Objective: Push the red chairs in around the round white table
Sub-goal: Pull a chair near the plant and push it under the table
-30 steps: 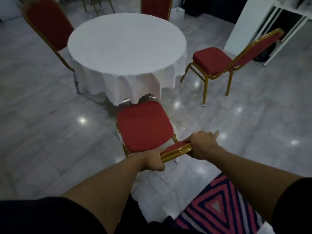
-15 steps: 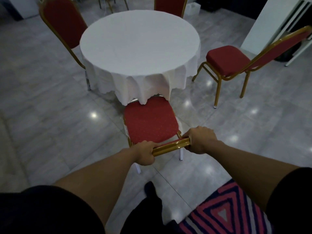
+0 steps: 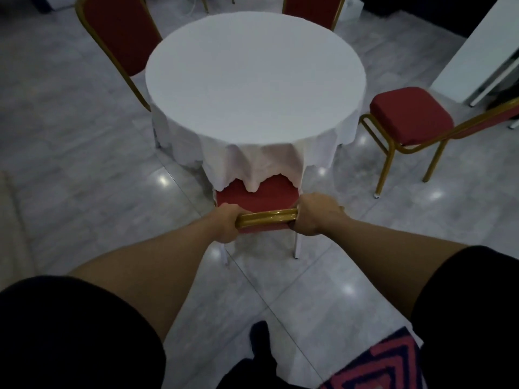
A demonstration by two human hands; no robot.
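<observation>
I see the tabletop [image 3: 255, 77] at centre: nearest chair [image 3: 257, 196] tucked under its near edge, one chair [image 3: 411, 116] well apart to its right, two chairs [image 3: 118, 35] [image 3: 311, 8] behind it.

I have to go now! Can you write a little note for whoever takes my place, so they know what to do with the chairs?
Left hand and right hand: both grip the gold top rail of the near chair.
Near chair: seat mostly under the tablecloth of the round table; nearly done.
Right chair: stands away from the table; push it in.
Far-left chair and far chair: close to the table; check them.
</observation>
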